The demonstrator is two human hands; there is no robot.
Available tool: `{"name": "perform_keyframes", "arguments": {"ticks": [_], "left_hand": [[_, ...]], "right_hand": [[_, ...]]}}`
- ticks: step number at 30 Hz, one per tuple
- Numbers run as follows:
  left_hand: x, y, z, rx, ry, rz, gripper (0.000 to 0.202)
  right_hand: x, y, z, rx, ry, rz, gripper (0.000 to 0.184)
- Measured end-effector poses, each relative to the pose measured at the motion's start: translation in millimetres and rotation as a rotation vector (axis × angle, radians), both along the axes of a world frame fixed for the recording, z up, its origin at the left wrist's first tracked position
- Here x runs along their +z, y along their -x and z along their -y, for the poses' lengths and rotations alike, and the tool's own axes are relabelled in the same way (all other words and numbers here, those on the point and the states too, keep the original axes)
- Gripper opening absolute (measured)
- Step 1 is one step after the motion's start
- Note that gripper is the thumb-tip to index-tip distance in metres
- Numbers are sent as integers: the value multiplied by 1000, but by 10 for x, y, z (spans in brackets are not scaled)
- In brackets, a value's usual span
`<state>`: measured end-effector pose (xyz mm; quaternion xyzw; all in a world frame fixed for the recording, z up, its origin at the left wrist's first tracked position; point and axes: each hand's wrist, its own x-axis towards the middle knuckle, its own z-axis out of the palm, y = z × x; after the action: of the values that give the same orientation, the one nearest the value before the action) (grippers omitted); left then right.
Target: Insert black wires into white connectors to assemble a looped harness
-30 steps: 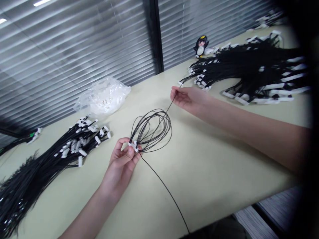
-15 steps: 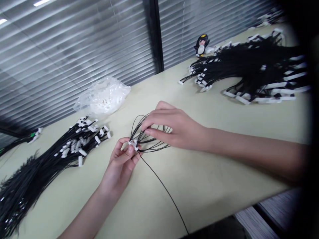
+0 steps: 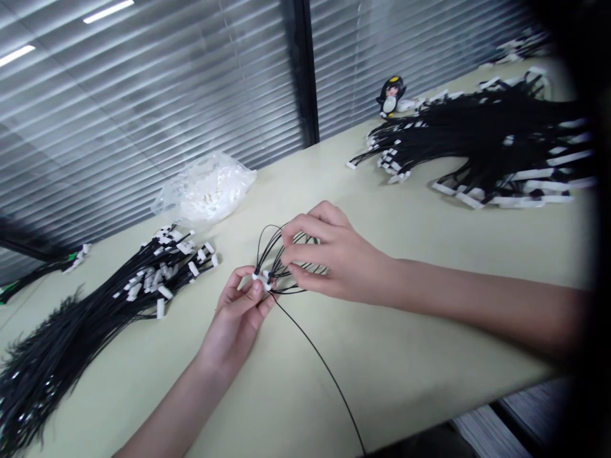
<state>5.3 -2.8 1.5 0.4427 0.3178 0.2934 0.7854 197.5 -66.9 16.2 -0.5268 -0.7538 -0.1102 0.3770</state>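
Observation:
My left hand [image 3: 243, 305] is closed, thumb and fingers pinching a small white connector [image 3: 261, 280]. A bundle of thin black wires [image 3: 277, 251] runs from that connector and curves up to the right in loops. One single black wire [image 3: 329, 369] hangs from it toward the table's front edge. Over the loops, my right hand [image 3: 329, 248] is curled with its fingers apart and fingertips close to the wires. Part of the bundle is hidden behind this hand.
A heap of black cables with white connectors [image 3: 95, 318] lies at left, another cable heap [image 3: 477, 133] at back right. Behind stand a clear plastic bag [image 3: 205, 191] of small white parts and a penguin figure [image 3: 391, 97]. The pale table [image 3: 405, 356] ends before window blinds [image 3: 167, 83].
The fingers of my right hand have spread from a pinch near the wires. My left hand keeps its grip on the connector. The whole view has shifted slightly.

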Motion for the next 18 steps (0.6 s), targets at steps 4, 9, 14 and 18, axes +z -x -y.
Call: {"name": "perform_keyframes", "arguments": {"ticks": [4,9,14,18], "left_hand": [[5,2,5,1,-2,-2,17],[5,0,-3,-3,-2,-4,16],[2,-10,-2,4,3,0,18],[5,-14,4,1,0,3,17]], "right_hand": [[-16,-17,-20,-7,35,-39,15],[-25,-15,-16,-1,46,-38,17],[-22,-26,-10,2,45,-14,19],[-21,-30,-9,17,55,22,19]]}}
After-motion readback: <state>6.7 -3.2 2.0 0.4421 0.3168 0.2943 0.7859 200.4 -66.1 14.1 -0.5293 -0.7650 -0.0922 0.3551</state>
